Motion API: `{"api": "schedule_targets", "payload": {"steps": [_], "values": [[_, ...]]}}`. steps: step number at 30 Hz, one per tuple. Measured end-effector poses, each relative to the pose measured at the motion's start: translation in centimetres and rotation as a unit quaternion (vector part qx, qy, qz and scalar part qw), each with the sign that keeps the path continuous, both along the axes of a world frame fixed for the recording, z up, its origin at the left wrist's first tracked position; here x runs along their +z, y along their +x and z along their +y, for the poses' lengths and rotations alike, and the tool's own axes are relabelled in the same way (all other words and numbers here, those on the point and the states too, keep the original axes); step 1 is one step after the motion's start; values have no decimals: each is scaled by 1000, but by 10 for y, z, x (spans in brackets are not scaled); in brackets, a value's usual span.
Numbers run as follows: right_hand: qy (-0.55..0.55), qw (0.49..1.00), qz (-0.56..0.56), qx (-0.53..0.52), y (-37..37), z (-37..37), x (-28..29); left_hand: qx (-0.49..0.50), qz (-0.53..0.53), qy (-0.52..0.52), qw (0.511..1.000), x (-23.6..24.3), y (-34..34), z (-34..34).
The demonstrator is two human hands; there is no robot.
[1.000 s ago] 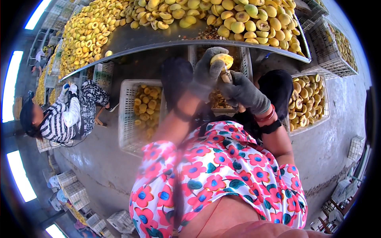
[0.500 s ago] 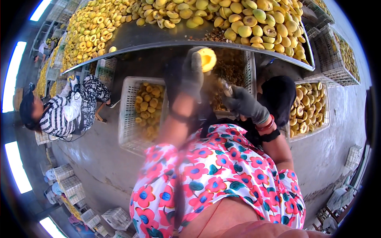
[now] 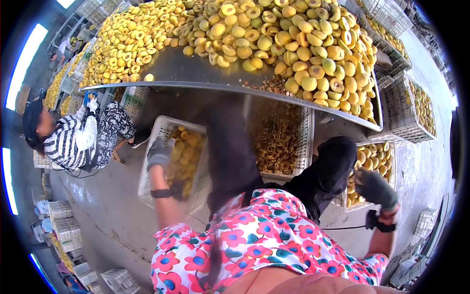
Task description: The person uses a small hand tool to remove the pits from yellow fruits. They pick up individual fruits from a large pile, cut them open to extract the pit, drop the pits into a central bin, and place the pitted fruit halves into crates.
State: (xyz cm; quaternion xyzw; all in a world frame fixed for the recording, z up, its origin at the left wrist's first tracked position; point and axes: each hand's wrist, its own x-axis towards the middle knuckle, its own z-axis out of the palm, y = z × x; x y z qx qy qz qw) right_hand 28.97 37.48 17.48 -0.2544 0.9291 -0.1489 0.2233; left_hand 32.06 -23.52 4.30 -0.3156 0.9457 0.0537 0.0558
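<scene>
My left hand (image 3: 160, 153), in a grey glove, is over the left side of a white plastic crate (image 3: 145, 183) that holds yellow peaches (image 3: 186, 147). Blur hides its fingers, and no peach half shows in it. Off to the right, my gloved right hand (image 3: 376, 188) hovers at the edge of another crate (image 3: 391, 161) with peach halves (image 3: 368, 161) in it. Its fingertips are smeared, so whether it holds a tool is unclear. Between my knees stands a crate (image 3: 310, 132) full of brownish fruit scraps (image 3: 276, 147).
A metal table (image 3: 196, 66) ahead bears a big heap of peaches (image 3: 303, 44), many halved. At the left a person (image 3: 73, 137) in a striped top sits working. Stacked crates (image 3: 409, 110) of peaches stand at the right, more crates (image 3: 66, 230) at the lower left.
My hands have parted: the left went down and left to the crate, and the peach half no longer shows in it. My right hand swung right and down. The view has shifted.
</scene>
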Motion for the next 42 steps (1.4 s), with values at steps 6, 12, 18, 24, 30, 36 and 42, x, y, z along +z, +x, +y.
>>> {"api": "schedule_targets", "payload": {"steps": [6, 12, 18, 24, 30, 36, 42], "values": [[-18, 980, 31, -195, -10, -3, 73, -149, 123, 29, 981, 71, -71, 23], [1, 959, 0, -285, -25, 22, 67, -257, 84, 98, 958, 77, -131, 48], [-213, 918, 31, -334, -83, -42, 159, -411, 17, 152, 899, 104, -280, 28], [-416, 882, -71, -211, -203, -140, 113, -305, 152, 153, 927, 152, -340, 50], [-521, 807, -223, -166, -235, -212, -7, -295, 196, 128, 926, 94, -424, 75], [-546, 759, -293, -199, -234, -217, -98, -352, 266, 132, 888, 68, -506, 81], [-565, 745, -294, -199, -231, -200, -149, -370, 211, 89, 900, 70, -580, 139]]}}
